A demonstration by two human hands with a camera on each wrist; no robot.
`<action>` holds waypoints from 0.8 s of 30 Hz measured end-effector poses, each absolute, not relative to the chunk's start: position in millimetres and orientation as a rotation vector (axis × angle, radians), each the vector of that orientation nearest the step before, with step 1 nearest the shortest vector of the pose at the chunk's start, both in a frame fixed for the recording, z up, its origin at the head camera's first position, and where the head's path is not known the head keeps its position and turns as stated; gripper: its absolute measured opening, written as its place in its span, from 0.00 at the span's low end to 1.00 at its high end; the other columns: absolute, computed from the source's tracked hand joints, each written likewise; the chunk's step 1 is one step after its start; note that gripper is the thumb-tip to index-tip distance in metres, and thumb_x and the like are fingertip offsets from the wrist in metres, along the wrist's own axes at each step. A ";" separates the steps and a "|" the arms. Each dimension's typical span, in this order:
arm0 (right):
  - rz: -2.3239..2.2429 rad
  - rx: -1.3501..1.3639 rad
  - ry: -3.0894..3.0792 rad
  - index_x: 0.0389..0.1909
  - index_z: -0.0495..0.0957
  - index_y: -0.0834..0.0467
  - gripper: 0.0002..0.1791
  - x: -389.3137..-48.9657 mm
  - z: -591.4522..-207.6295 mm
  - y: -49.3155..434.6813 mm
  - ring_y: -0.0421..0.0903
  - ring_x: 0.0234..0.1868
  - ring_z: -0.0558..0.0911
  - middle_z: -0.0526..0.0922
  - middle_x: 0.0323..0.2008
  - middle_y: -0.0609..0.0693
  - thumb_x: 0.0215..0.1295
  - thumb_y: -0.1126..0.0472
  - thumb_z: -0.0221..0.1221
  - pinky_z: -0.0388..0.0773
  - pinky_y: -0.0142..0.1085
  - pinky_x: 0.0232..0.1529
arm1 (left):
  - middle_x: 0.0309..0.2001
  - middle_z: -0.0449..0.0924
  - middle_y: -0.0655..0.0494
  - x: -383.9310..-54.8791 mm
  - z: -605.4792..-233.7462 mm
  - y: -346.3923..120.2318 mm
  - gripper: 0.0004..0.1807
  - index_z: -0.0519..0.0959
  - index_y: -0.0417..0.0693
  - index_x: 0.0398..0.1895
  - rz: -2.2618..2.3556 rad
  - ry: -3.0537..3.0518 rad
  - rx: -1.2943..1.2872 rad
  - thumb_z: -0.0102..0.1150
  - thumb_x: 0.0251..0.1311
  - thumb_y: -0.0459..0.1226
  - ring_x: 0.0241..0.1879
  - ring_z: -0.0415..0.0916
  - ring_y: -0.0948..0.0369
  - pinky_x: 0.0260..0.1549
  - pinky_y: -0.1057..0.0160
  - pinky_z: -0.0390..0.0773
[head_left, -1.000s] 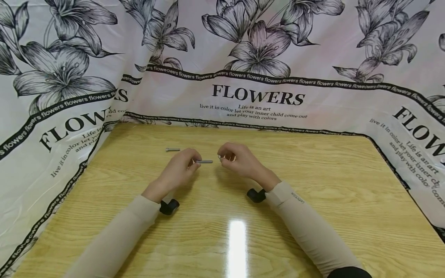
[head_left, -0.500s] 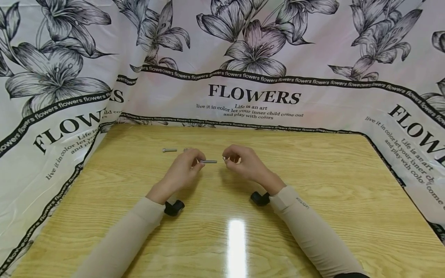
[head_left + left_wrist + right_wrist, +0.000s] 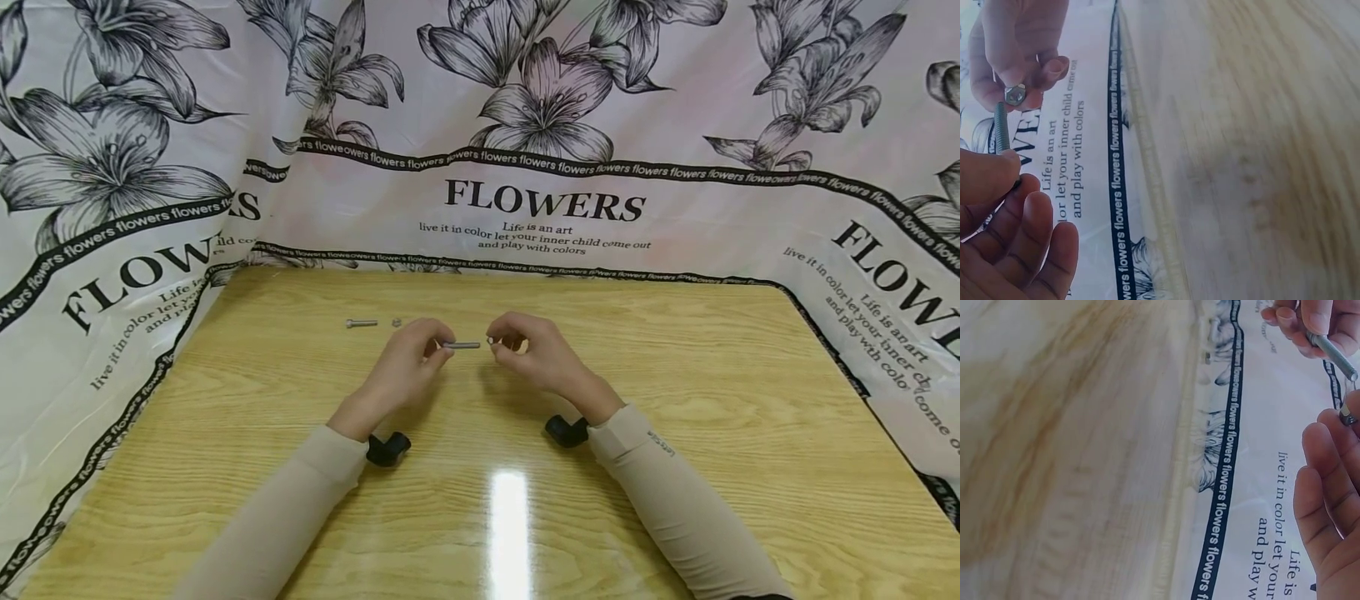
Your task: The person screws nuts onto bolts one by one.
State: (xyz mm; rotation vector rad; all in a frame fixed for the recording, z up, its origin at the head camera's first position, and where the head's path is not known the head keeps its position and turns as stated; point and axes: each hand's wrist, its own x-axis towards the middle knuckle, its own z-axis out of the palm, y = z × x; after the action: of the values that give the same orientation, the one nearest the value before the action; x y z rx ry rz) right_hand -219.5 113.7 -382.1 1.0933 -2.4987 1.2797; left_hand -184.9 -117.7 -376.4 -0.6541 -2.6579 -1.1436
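Observation:
My left hand (image 3: 408, 358) pinches a silver bolt (image 3: 463, 345) between thumb and fingers, its threaded shank pointing right. In the left wrist view the bolt's thread (image 3: 1002, 128) shows clearly, while its head is hidden by the fingers. Facing it, my right hand (image 3: 536, 354) pinches a small hex nut (image 3: 1015, 95) at the fingertips, with the nut's hole turned toward the bolt. A narrow gap separates the bolt's tip from the nut in the head view. Both hands are raised over the wooden table.
A second bolt (image 3: 362, 323) lies on the table (image 3: 675, 375) behind and left of my left hand, with another nut (image 3: 397, 322) just right of it. A floral-printed curtain (image 3: 555, 208) borders the table's back and sides.
Both hands have shifted slightly right in the head view, and the bolt's tip is closer to the nut. The nut on the table, hidden earlier behind the left hand, now shows.

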 end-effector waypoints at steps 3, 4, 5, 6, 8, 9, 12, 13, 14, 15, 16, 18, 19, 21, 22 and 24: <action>1.294 1.081 -2.493 0.41 0.80 0.59 0.08 -218.3 -380.2 115.7 0.40 0.30 0.76 0.81 0.35 0.44 0.61 0.68 0.58 0.76 0.40 0.34 | 0.37 0.77 0.53 -185.4 -376.2 -114.1 0.05 0.78 0.43 0.42 -1.162 -2.637 -0.673 0.58 0.64 0.32 0.33 0.71 0.60 0.35 0.60 0.73; 1.298 1.078 -2.489 0.41 0.80 0.59 0.08 -217.9 -379.6 116.1 0.40 0.30 0.76 0.81 0.34 0.44 0.61 0.68 0.59 0.76 0.39 0.34 | 0.37 0.77 0.53 -185.6 -376.4 -113.2 0.05 0.78 0.43 0.42 -1.166 -2.632 -0.676 0.58 0.64 0.32 0.33 0.71 0.60 0.35 0.60 0.73; 1.302 1.076 -2.485 0.41 0.80 0.60 0.08 -217.9 -379.3 116.5 0.40 0.30 0.76 0.81 0.34 0.44 0.61 0.68 0.59 0.76 0.39 0.34 | 0.37 0.77 0.53 -185.5 -376.3 -112.4 0.05 0.78 0.43 0.42 -1.172 -2.629 -0.676 0.58 0.64 0.32 0.33 0.71 0.60 0.34 0.60 0.73; 1.306 1.075 -2.481 0.41 0.80 0.60 0.08 -217.8 -379.1 116.7 0.40 0.30 0.76 0.81 0.34 0.44 0.61 0.68 0.59 0.76 0.39 0.34 | 0.37 0.77 0.53 -185.5 -376.3 -111.7 0.05 0.78 0.43 0.42 -1.175 -2.628 -0.675 0.58 0.64 0.32 0.33 0.71 0.60 0.34 0.60 0.74; 1.314 1.074 -2.476 0.41 0.81 0.59 0.08 -218.1 -379.3 117.1 0.40 0.30 0.76 0.81 0.34 0.44 0.62 0.68 0.59 0.75 0.38 0.34 | 0.37 0.76 0.54 -185.3 -376.5 -110.6 0.05 0.78 0.43 0.42 -1.185 -2.626 -0.668 0.58 0.64 0.32 0.33 0.71 0.60 0.34 0.61 0.74; 1.317 1.075 -2.474 0.41 0.81 0.58 0.08 -218.1 -379.4 117.1 0.40 0.30 0.76 0.81 0.34 0.44 0.62 0.68 0.59 0.75 0.38 0.34 | 0.37 0.76 0.54 -185.1 -376.4 -110.3 0.05 0.78 0.43 0.42 -1.188 -2.624 -0.663 0.58 0.64 0.31 0.33 0.71 0.60 0.34 0.61 0.74; 1.328 1.079 -2.462 0.41 0.80 0.57 0.08 -218.5 -379.9 117.4 0.41 0.30 0.76 0.81 0.34 0.45 0.61 0.68 0.59 0.76 0.39 0.34 | 0.38 0.76 0.54 -185.2 -376.9 -109.4 0.05 0.78 0.43 0.42 -1.198 -2.621 -0.653 0.57 0.65 0.31 0.33 0.71 0.60 0.34 0.61 0.74; 1.330 1.081 -2.460 0.41 0.80 0.58 0.08 -218.7 -380.3 117.4 0.41 0.30 0.76 0.81 0.34 0.45 0.61 0.68 0.59 0.76 0.39 0.34 | 0.38 0.76 0.54 -185.5 -377.2 -109.2 0.05 0.78 0.43 0.42 -1.200 -2.619 -0.652 0.57 0.65 0.31 0.33 0.71 0.60 0.34 0.61 0.74; 1.330 1.080 -2.460 0.40 0.80 0.58 0.08 -218.6 -380.2 117.4 0.41 0.30 0.76 0.81 0.34 0.45 0.61 0.69 0.59 0.76 0.39 0.34 | 0.38 0.76 0.54 -185.8 -377.6 -108.9 0.05 0.78 0.43 0.42 -1.202 -2.619 -0.653 0.57 0.65 0.31 0.33 0.71 0.60 0.33 0.61 0.74; 1.328 1.079 -2.461 0.40 0.80 0.58 0.08 -218.6 -380.5 117.5 0.41 0.30 0.76 0.81 0.34 0.45 0.61 0.69 0.59 0.76 0.39 0.34 | 0.37 0.76 0.54 -186.0 -377.9 -108.6 0.05 0.78 0.43 0.42 -1.204 -2.619 -0.656 0.57 0.65 0.31 0.33 0.70 0.60 0.33 0.61 0.73; 1.328 1.079 -2.464 0.40 0.80 0.58 0.08 -218.5 -380.8 117.7 0.41 0.30 0.76 0.81 0.34 0.45 0.61 0.69 0.59 0.76 0.38 0.34 | 0.37 0.76 0.55 -186.3 -378.5 -108.3 0.05 0.78 0.43 0.42 -1.207 -2.621 -0.656 0.57 0.65 0.31 0.33 0.70 0.60 0.33 0.61 0.73; 1.332 1.075 -2.469 0.40 0.80 0.58 0.08 -217.9 -381.2 117.4 0.41 0.31 0.77 0.81 0.34 0.44 0.60 0.69 0.60 0.76 0.37 0.35 | 0.37 0.76 0.55 -186.6 -379.5 -107.9 0.05 0.78 0.44 0.42 -1.212 -2.628 -0.654 0.57 0.65 0.32 0.33 0.70 0.60 0.33 0.61 0.73; 1.337 1.072 -2.472 0.40 0.80 0.57 0.08 -217.4 -381.2 117.2 0.41 0.31 0.77 0.81 0.35 0.44 0.60 0.69 0.60 0.76 0.37 0.35 | 0.37 0.76 0.55 -186.5 -379.9 -107.8 0.05 0.78 0.44 0.42 -1.215 -2.632 -0.652 0.57 0.65 0.32 0.33 0.70 0.60 0.33 0.61 0.73; 1.352 1.071 -2.470 0.40 0.80 0.57 0.08 -216.5 -381.7 116.5 0.41 0.31 0.77 0.81 0.35 0.45 0.60 0.69 0.60 0.76 0.37 0.36 | 0.38 0.76 0.55 -186.3 -380.2 -107.6 0.05 0.78 0.44 0.42 -1.226 -2.636 -0.645 0.57 0.65 0.32 0.33 0.70 0.60 0.33 0.62 0.73; 1.365 1.071 -2.467 0.40 0.80 0.57 0.08 -216.1 -381.9 116.0 0.41 0.31 0.77 0.81 0.35 0.45 0.60 0.69 0.60 0.76 0.38 0.36 | 0.38 0.76 0.56 -186.1 -380.6 -107.5 0.05 0.78 0.44 0.42 -1.232 -2.638 -0.636 0.57 0.65 0.32 0.33 0.70 0.60 0.33 0.62 0.73; 1.387 1.070 -2.459 0.39 0.80 0.57 0.09 -215.2 -381.9 115.4 0.42 0.31 0.77 0.81 0.35 0.46 0.60 0.70 0.60 0.76 0.40 0.36 | 0.37 0.76 0.56 -185.7 -380.6 -107.1 0.05 0.78 0.44 0.42 -1.245 -2.636 -0.625 0.57 0.65 0.32 0.33 0.70 0.60 0.33 0.61 0.74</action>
State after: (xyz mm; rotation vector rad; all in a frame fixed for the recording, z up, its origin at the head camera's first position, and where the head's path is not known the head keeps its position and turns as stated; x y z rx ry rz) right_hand -215.2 115.4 -381.9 1.0700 -2.4591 1.3865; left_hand -185.7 -107.1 -380.6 -0.6253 -2.6356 -1.2450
